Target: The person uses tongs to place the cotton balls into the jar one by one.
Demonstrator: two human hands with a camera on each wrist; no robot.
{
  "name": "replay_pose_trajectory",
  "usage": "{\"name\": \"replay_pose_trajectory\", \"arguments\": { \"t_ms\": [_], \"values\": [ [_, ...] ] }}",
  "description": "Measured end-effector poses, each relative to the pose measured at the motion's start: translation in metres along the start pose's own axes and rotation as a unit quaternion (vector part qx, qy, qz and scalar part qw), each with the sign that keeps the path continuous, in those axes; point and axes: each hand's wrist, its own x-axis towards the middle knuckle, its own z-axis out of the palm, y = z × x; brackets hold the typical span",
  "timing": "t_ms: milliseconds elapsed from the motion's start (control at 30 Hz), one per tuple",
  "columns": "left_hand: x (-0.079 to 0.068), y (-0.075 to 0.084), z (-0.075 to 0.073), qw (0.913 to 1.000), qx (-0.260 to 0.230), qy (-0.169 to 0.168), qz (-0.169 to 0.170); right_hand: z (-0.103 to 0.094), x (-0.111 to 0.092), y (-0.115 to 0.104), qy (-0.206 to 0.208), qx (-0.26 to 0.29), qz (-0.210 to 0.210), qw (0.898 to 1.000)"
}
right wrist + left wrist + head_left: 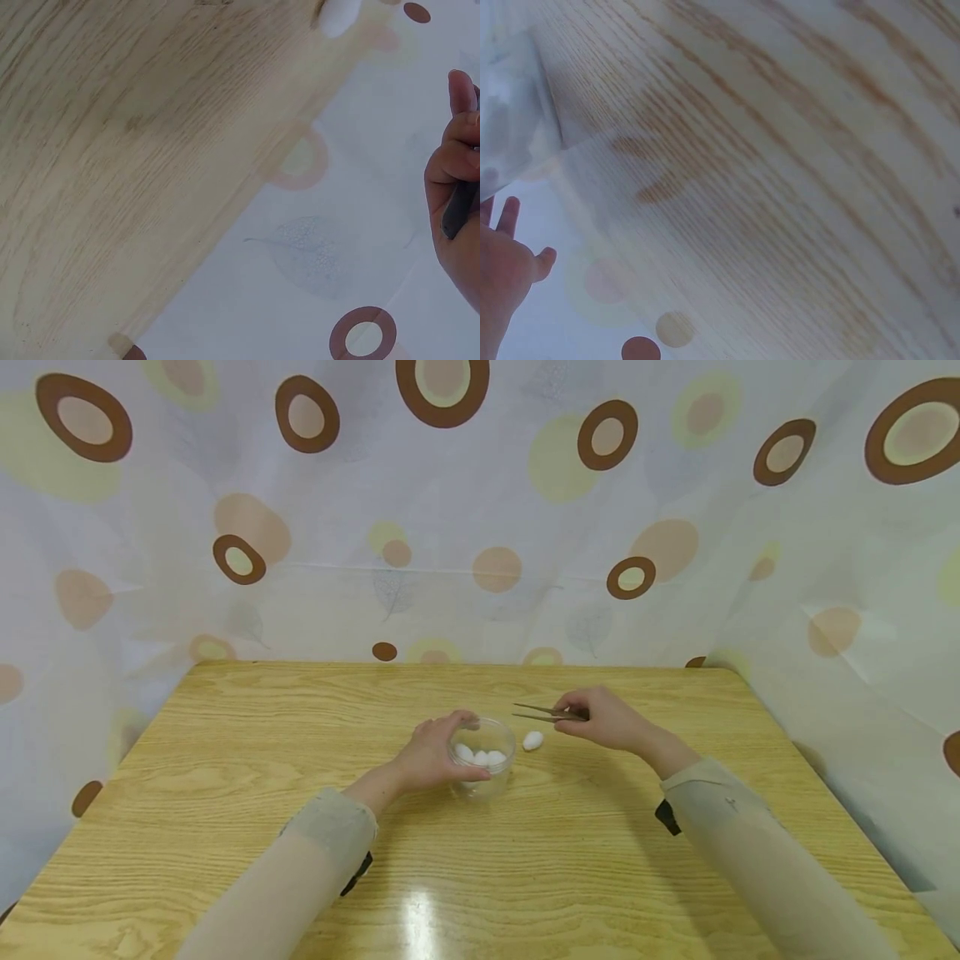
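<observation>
My left hand (pixel 433 757) grips a clear round container (pixel 504 752), thumb across the near side and fingers at the back rim. Several white cotton balls (pixel 481 758) lie inside it. On the table just right of the container sits one more white cotton ball (pixel 533 741). Above and to the right of that ball, my right hand (pixel 600 717) holds tweezers (pixel 534 717), whose tips point left and stand apart with nothing between them. In the right wrist view the dark rear end of the tweezers (pixel 459 210) shows at the palm. The left wrist view catches only part of the container (pixel 517 112).
The wooden table (pixel 225 760) runs back to a hanging sheet (pixel 450 485) with brown and yellow round shapes. The sheet also borders the table's left and right sides. A bright reflection shows on the table near the front.
</observation>
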Motion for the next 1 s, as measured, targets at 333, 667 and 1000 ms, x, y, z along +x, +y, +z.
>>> {"name": "replay_pose_trajectory", "arguments": {
  "t_ms": [333, 667, 1000],
  "values": [
    [0.001, -0.001, 0.001, 0.9999, -0.013, -0.002, -0.005, 0.001, -0.006, 0.019, -0.016, -0.001, 0.017, 1.0],
    [0.0, -0.002, 0.0, 0.9994, -0.035, -0.004, -0.004, 0.005, -0.004, 0.027, -0.029, -0.031, 0.024, 0.999],
    [-0.001, 0.0, -0.001, 0.9963, -0.084, -0.021, -0.005, 0.01, -0.001, 0.037, -0.03, -0.044, 0.046, 0.998]
  ]
}}
